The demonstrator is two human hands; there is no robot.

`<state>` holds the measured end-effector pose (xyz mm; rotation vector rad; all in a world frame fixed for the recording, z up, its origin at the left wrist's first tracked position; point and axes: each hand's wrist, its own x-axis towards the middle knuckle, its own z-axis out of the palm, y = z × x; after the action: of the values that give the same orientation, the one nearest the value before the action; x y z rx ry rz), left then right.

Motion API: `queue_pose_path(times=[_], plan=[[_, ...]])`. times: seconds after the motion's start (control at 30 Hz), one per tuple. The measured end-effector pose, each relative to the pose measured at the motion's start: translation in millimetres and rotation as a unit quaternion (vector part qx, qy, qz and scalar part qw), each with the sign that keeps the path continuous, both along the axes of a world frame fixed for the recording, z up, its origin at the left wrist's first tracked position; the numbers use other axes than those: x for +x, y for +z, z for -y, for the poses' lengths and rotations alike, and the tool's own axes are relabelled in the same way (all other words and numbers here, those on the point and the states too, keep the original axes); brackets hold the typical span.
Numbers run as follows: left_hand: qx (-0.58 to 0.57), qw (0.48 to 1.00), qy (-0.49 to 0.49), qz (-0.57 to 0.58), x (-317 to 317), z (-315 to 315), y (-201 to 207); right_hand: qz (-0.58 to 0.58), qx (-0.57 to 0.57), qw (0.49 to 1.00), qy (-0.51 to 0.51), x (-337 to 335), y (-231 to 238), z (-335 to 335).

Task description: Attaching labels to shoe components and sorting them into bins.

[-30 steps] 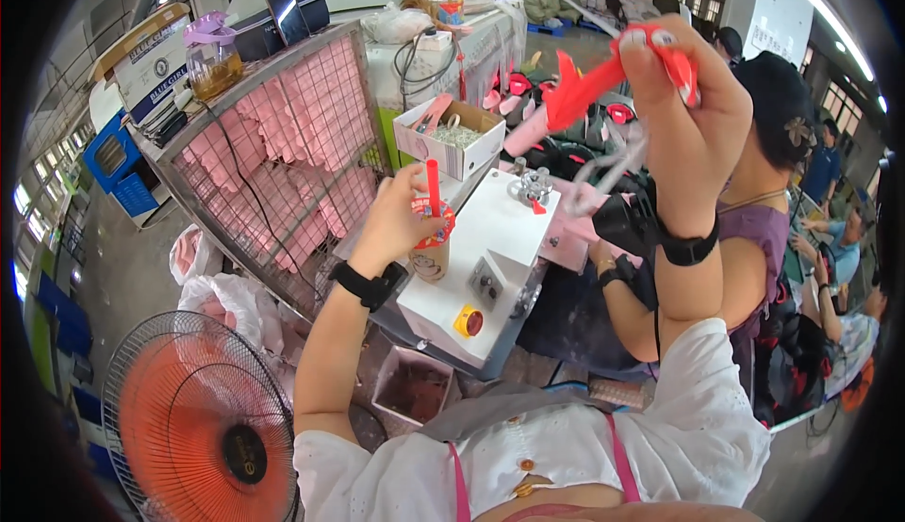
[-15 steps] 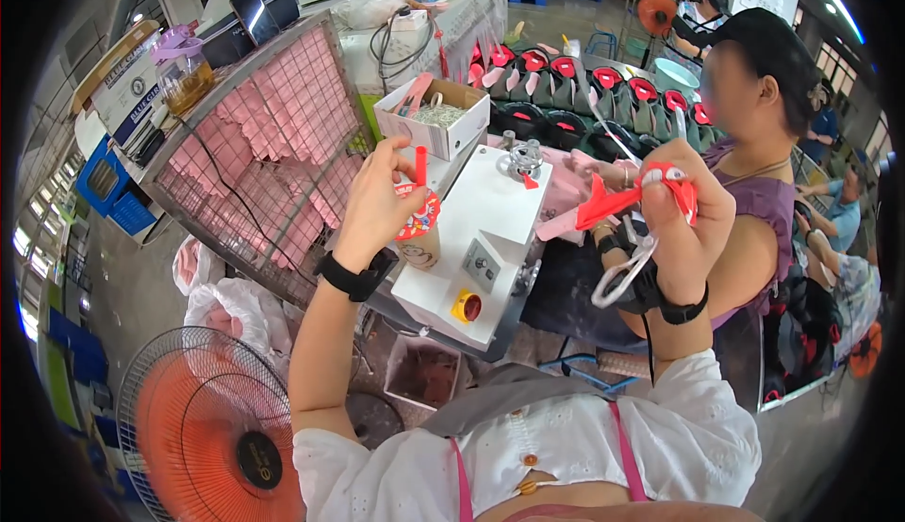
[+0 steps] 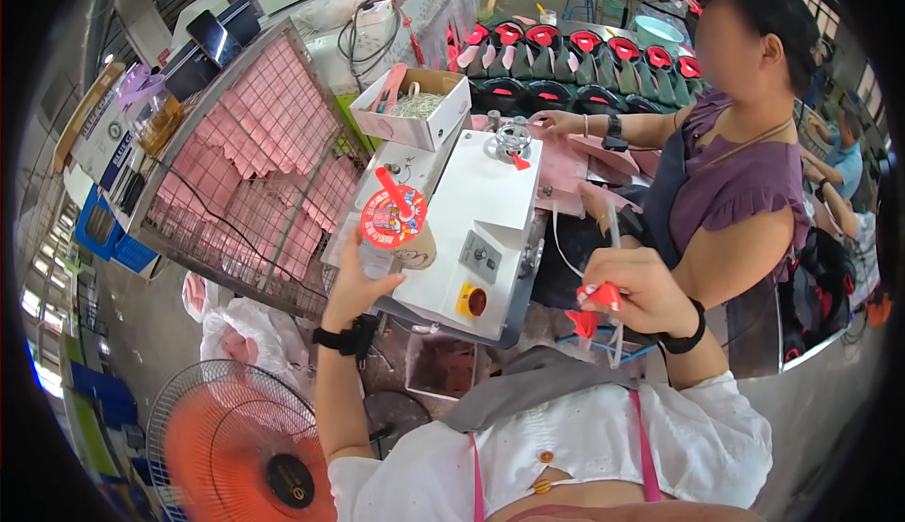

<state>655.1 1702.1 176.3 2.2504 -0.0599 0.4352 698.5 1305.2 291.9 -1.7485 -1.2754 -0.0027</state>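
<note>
My left hand (image 3: 353, 286) is beside a drink cup (image 3: 417, 251) on the white machine's top, thumb and fingers apart. Whether the fingers touch the cup I cannot tell. The cup has a red printed lid (image 3: 382, 219), and a red straw (image 3: 392, 190) slants up out of it. My right hand (image 3: 641, 288) is closed on a crumpled red-and-white plastic wrapper (image 3: 586, 320). Pale, see-through strips hang below that hand and stick up above it.
A white machine (image 3: 490, 202) with a red-and-yellow knob (image 3: 471, 301) stands before me. Left are a mesh cage (image 3: 250, 159) of pink pieces and an orange fan (image 3: 240, 456). A box of elastic cords (image 3: 415, 112) sits behind. A co-worker (image 3: 721, 164) sits at right.
My left hand has come down from the straw to the cup's side, its pinch opened. My right hand has lowered with the wrapper. The straw now leans. The co-worker's arm reaches toward the machine.
</note>
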Motion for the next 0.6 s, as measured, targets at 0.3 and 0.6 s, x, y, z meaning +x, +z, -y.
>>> queue_pose_path(times=[0.3, 0.6], plan=[[-0.225, 0.973, -0.056, -0.008, 33, 43, 9, -0.076, -0.039, 0.967, -0.242, 40, -42, -57], [-0.235, 0.971, -0.028, 0.035, 42, 66, 8, -0.360, 0.162, 0.915, -0.078, 81, -36, -128]])
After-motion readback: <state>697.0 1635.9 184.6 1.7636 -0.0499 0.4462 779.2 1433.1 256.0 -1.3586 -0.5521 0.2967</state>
